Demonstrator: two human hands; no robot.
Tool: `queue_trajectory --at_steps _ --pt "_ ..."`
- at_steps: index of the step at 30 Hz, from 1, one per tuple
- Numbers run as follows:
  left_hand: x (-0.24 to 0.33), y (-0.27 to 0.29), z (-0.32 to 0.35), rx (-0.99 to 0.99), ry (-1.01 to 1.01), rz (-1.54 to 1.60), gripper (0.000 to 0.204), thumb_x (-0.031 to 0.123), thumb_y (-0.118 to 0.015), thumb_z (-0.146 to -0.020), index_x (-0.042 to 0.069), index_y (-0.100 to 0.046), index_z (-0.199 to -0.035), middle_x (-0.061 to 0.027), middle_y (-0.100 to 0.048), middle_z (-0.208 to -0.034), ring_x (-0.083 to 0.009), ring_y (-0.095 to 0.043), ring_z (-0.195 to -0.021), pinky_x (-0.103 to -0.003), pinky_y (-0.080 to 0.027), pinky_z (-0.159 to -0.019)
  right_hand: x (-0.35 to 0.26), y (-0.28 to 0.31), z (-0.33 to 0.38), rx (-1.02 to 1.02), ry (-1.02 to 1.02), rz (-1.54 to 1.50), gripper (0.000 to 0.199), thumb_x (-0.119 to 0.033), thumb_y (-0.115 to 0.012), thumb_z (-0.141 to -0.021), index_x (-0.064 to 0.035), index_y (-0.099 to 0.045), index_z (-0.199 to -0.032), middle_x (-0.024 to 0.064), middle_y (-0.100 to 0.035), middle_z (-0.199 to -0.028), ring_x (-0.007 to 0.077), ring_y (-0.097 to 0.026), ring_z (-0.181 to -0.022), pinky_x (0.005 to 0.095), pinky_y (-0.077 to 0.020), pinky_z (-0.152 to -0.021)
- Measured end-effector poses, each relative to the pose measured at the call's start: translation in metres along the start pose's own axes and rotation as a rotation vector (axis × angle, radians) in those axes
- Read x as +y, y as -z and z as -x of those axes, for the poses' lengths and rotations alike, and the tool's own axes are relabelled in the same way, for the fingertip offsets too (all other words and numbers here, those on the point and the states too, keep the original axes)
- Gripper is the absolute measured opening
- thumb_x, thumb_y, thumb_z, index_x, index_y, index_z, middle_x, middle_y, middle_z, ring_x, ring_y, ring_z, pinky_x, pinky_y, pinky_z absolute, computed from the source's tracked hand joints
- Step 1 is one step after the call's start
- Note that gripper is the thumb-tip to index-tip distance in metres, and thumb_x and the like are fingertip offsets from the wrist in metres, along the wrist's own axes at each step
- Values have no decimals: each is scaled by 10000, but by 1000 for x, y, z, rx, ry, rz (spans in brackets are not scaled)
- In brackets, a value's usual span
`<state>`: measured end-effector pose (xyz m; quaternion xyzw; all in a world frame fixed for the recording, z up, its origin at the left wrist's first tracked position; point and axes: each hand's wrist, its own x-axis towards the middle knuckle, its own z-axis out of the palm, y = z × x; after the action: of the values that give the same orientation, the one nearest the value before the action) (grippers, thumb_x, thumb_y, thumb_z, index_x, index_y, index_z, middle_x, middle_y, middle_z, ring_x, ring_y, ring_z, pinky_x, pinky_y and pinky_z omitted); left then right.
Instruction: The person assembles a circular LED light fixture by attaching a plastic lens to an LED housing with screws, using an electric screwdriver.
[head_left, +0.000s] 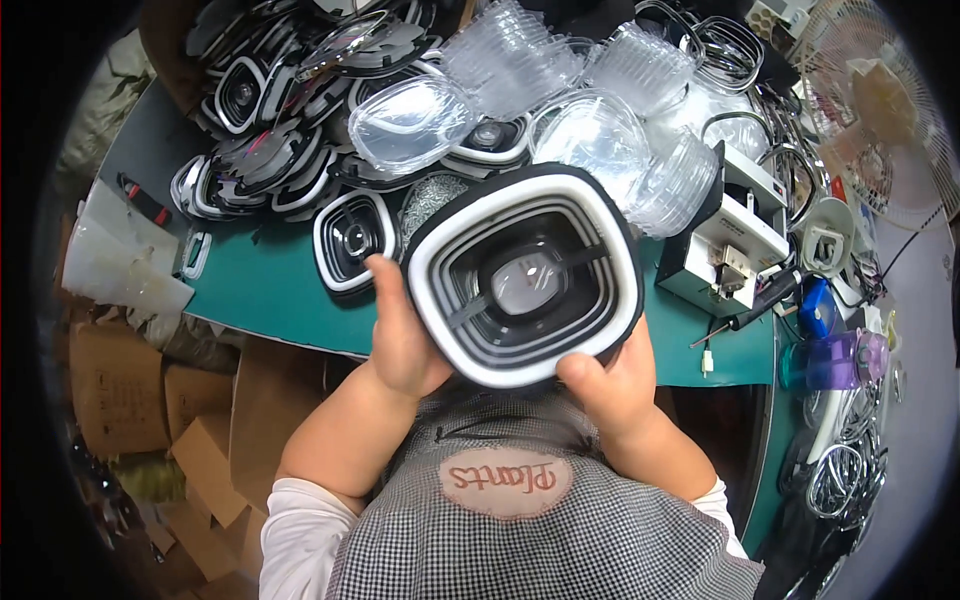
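Observation:
Both my hands hold up a large rounded-square lamp housing (pixel 440 300) with a black outer edge, a white ring and stepped grey and black rings inside. A clear oval lens sits at its centre, with a dark strip on either side of it. My left hand (pixel 397 335) grips the left edge, its thumb pointing up; the fingers are mostly hidden behind. My right hand (pixel 615 380) clasps the lower right corner, thumb on the front rim. On the green table (pixel 255 280), just left of the held piece, lies a smaller lamp unit (pixel 352 243) of similar shape.
Lamp parts (pixel 270 150) are heaped at the back left. Clear plastic covers (pixel 590 140) lie stacked at the back. At right are a white-and-black boxy device (pixel 725 250), a soldering iron (pixel 765 300), a purple bottle (pixel 845 360) and a fan (pixel 880 110). Cardboard boxes (pixel 115 390) stand below left.

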<state>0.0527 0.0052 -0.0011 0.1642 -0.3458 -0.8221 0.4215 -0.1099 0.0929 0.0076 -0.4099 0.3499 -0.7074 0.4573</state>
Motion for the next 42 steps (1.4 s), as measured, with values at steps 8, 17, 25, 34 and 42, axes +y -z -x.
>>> queue_trajectory --at_steps 8,17,25,34,42 --pt "-16 27 -6 59 121 276 498 370 -486 -1009 6 -459 -1348 -157 -593 -1254 -268 -591 -1162 -406 -484 -997 11 11 16 -170 140 642 1056 -237 -908 -654 -5 -287 -1477 176 -509 -1304 208 -601 -1013 270 -522 -687" --pt "-28 56 -14 -398 245 666 510 302 -568 -955 -45 -436 -1305 -234 -598 -1111 -406 -629 -1005 -475 -555 -862 0 10 12 -309 268 898 321 -119 -709 -815 -77 -648 -1128 90 -682 -858 274 -654 -718 377 -529 -619" --pt "-34 48 -7 -252 258 683 601 488 -443 -974 68 -427 -1403 -217 -531 -1344 -443 -496 -1259 -584 -471 -944 16 27 17 -169 153 1022 131 -189 -687 -843 -103 -701 -941 90 -678 -819 285 -662 -729 386 -526 -624" --pt "-43 45 -27 -352 251 590 620 442 -371 -1014 41 -310 -1482 -269 -492 -1379 -450 -484 -1272 -532 -462 -1008 -7 58 21 -200 -244 945 153 -247 -611 -916 -106 -657 -956 61 -676 -764 257 -663 -725 375 -514 -639" --pt "-57 9 -57 187 293 357 622 564 -358 -991 81 -484 -1362 -141 -624 -1237 -326 -658 -1036 -486 -581 -800 -24 98 41 -466 -515 829 361 -321 -612 -919 -105 -630 -1208 90 -709 -905 280 -672 -861 380 -519 -758"
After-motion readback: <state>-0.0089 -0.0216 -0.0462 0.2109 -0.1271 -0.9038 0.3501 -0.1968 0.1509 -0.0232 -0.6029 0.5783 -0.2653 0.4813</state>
